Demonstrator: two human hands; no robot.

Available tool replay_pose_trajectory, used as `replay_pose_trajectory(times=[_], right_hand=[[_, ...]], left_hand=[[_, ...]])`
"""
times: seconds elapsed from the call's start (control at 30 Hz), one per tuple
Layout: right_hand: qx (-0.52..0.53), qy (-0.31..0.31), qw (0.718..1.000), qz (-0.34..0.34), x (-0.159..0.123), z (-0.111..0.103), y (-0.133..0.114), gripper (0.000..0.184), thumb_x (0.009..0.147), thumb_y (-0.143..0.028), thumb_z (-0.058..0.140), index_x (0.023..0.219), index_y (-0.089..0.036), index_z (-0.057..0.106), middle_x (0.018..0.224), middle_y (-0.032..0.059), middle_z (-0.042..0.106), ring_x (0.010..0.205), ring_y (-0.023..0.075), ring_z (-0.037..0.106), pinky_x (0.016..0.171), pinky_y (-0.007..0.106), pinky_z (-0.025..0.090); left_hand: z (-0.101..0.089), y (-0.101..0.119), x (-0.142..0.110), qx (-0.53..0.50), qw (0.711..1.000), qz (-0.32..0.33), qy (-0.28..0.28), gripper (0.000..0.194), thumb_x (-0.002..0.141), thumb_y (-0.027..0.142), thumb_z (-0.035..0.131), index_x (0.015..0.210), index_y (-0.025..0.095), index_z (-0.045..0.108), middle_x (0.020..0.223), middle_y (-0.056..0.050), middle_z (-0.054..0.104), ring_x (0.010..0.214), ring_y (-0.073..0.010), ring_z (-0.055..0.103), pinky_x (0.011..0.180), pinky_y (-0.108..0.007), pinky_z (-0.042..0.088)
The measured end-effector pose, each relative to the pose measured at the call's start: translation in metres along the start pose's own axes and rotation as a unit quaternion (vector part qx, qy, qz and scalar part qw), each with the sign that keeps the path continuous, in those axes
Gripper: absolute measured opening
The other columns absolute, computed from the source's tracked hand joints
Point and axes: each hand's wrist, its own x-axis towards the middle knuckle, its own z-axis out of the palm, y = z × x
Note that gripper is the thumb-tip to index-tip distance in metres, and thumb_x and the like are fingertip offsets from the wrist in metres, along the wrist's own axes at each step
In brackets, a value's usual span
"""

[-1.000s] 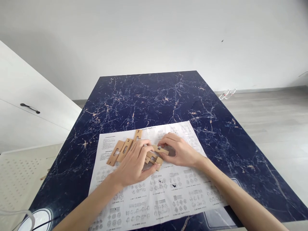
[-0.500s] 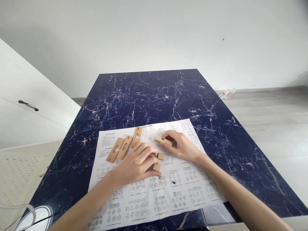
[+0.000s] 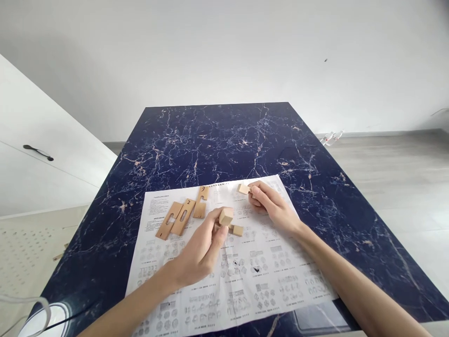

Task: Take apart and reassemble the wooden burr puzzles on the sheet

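My left hand [image 3: 203, 245] is closed on a notched wooden block [image 3: 226, 216], raised above the sheet with its square end towards me. Just beyond its thumb, a second wooden block [image 3: 237, 230] shows one end; the rest is hidden behind the hand. Between thumb and fingers, my right hand [image 3: 268, 201] grips another wooden block [image 3: 243, 189] near the sheet's far edge. To the left of both hands lie flat slotted wooden pieces marked 1 [image 3: 169, 221], 2 [image 3: 183, 216] and 3 [image 3: 201, 202].
Under everything is a printed paper sheet [image 3: 196, 313] with rows of small diagrams, on a dark blue marbled table [image 3: 217, 140]. A round white object [image 3: 47, 323] with a cable sits at the near left. A flat, clear-looking object [image 3: 317, 317] lies at the near right.
My left hand has turned and lifted its wooden block off the sheet. My right hand has raised its block and shifted slightly away and to the right.
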Motion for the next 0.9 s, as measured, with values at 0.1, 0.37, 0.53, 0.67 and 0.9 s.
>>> replay_pose_trajectory(times=[0.1,0.37,0.53,0.67,0.9], right_hand=[[0.004,-0.006,1.0,-0.004,0.0,0.001,-0.003,0.035,0.111,-0.059,0.054,0.104,-0.025,0.059,0.084,-0.0028,0.047,0.064,0.0139,0.04,0.061,0.033,0.034],[0.024,-0.021,0.999,-0.016,0.004,0.0,0.0,0.04,0.107,-0.057,0.062,0.13,-0.024,0.06,0.097,0.002,0.068,0.061,0.0123,0.053,0.06,0.032,0.046],[-0.058,0.018,0.998,-0.005,0.002,0.004,0.001,0.039,0.105,-0.057,0.063,0.121,-0.023,0.061,0.102,0.0069,0.076,0.063,0.0149,0.061,0.062,0.034,0.052],[-0.173,0.059,0.983,-0.021,-0.001,0.008,0.007,0.03,0.105,-0.051,0.064,0.113,-0.022,0.067,0.092,0.0066,0.076,0.072,0.0199,0.066,0.067,0.036,0.053],[-0.291,0.056,0.951,-0.088,-0.004,0.012,0.01,0.015,0.104,-0.035,0.065,0.109,-0.024,0.073,0.092,0.0046,0.071,0.071,0.0177,0.057,0.063,0.033,0.048]], left_hand=[[0.0,0.006,0.003,-0.104,0.994,-0.037,0.002,0.037,0.116,0.05,0.041,0.137,0.022,0.052,0.089,0.0,0.046,0.072,-0.0145,0.041,0.068,-0.031,0.041],[-0.005,0.005,0.008,-0.226,0.97,-0.072,-0.045,0.038,0.109,0.048,0.06,0.139,0.025,0.059,0.101,-0.003,0.052,0.077,-0.0142,0.046,0.076,-0.034,0.044],[-0.003,0.003,0.009,-0.238,0.968,-0.055,-0.056,0.039,0.111,0.047,0.057,0.14,0.022,0.059,0.123,-0.014,0.064,0.083,-0.0171,0.062,0.072,-0.035,0.047],[0.0,0.003,0.013,-0.276,0.957,-0.066,-0.061,0.035,0.112,0.045,0.055,0.133,0.017,0.059,0.126,-0.019,0.071,0.086,-0.0202,0.074,0.061,-0.03,0.046],[0.001,-0.003,0.011,-0.225,0.973,-0.05,-0.023,0.034,0.109,0.043,0.062,0.131,0.017,0.062,0.118,-0.015,0.078,0.079,-0.0203,0.082,0.056,-0.026,0.057]])
